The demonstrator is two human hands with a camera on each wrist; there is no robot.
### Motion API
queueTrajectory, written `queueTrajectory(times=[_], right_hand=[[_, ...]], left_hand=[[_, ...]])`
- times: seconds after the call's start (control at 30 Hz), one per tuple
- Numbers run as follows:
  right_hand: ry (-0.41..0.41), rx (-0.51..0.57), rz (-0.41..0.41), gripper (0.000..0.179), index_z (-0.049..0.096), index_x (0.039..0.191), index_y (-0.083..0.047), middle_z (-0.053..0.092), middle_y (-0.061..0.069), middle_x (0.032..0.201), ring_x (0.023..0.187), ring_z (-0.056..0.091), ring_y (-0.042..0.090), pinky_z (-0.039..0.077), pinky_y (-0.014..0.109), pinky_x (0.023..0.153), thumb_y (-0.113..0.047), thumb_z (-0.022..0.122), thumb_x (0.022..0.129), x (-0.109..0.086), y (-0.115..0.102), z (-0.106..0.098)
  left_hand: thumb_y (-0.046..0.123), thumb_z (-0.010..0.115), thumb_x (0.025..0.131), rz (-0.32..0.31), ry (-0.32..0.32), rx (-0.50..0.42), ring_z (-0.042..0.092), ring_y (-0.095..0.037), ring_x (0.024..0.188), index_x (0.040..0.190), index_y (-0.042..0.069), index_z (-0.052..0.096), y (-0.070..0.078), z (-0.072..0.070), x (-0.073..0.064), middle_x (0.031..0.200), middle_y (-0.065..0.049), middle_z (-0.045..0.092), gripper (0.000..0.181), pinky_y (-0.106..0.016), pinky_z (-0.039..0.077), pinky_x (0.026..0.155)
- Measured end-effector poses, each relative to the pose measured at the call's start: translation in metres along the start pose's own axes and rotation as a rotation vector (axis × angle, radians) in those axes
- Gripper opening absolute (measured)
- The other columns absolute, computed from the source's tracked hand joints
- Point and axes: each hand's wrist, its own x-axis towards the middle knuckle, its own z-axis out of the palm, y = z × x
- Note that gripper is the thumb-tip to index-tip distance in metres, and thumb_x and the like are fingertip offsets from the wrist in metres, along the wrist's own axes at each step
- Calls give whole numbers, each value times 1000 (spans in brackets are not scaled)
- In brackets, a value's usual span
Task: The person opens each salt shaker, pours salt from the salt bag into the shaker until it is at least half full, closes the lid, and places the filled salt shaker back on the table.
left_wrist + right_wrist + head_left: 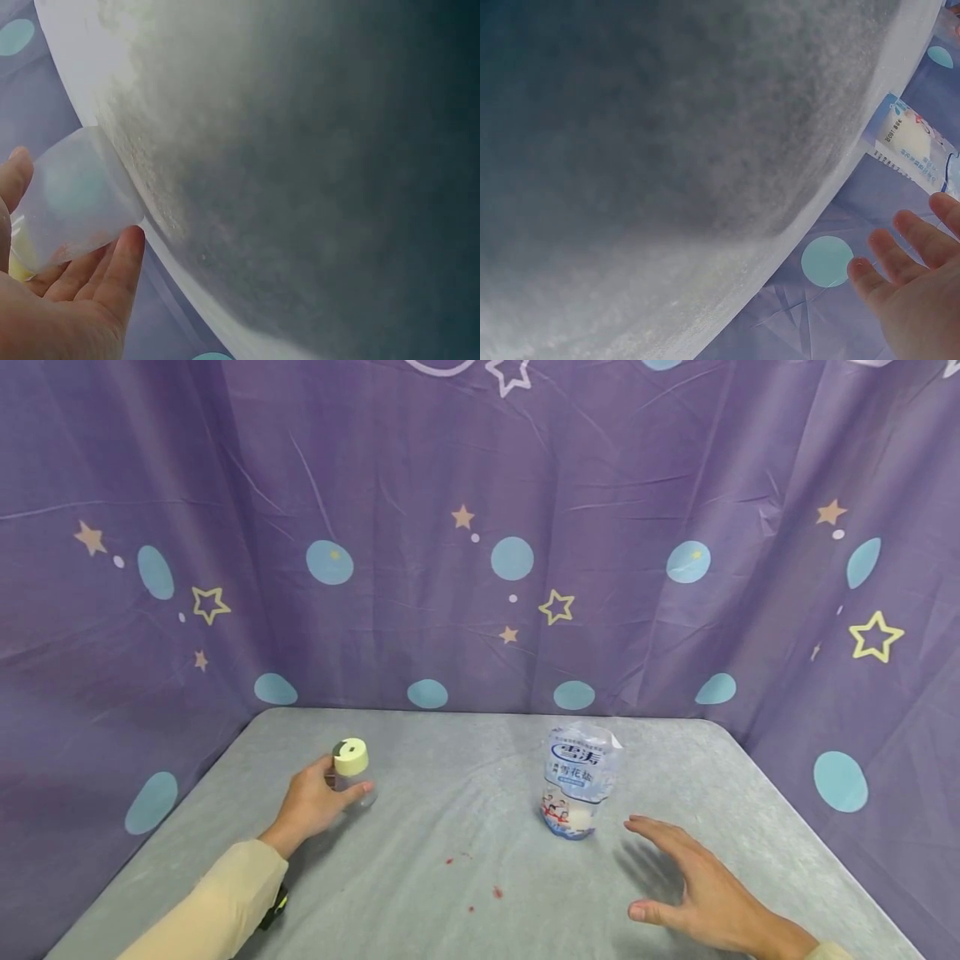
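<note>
Our left hand (pixel 311 802) grasps a clear, yellow-lidded jar (pixel 352 765) well left of the snowflake-salt pouch (pixel 576 781). Our right hand (pixel 701 889), empty and spread, hovers near the pouch's right.

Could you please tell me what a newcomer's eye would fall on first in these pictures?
Most likely the star-patterned purple fabric curtain, filling the background behind the flat grey table. Next, probably, the blue-and-white plastic pouch standing right of the table's centre, with the person's open right grip beside it without touching. Towards the table's left side, the left grip holds a clear cylindrical container with a pale yellow lid.
</note>
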Motion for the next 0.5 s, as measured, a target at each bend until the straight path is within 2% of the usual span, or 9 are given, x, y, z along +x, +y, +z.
queueTrajectory(times=[0.2, 0.5], right_hand=[[4, 4, -4, 100, 48, 151, -24, 56, 0, 146, 130, 53, 19, 23, 9, 106, -48, 94, 66, 0, 0, 0], [-13, -7, -2, 99, 48, 152, -22, 54, -2, 147, 131, 51, 16, 30, 14, 106, -49, 93, 68, 1, -2, 0]], left_hand=[[44, 83, 86, 12, -8, 0, 63, -38, 107, 123, -2, 60, 3, 2, -3, 117, -23, 67, 65, -53, 51, 87], [42, 84, 86, 12, -30, -23, 63, -42, 114, 126, -2, 60, 8, 5, -9, 126, -25, 65, 64, -55, 52, 91]])
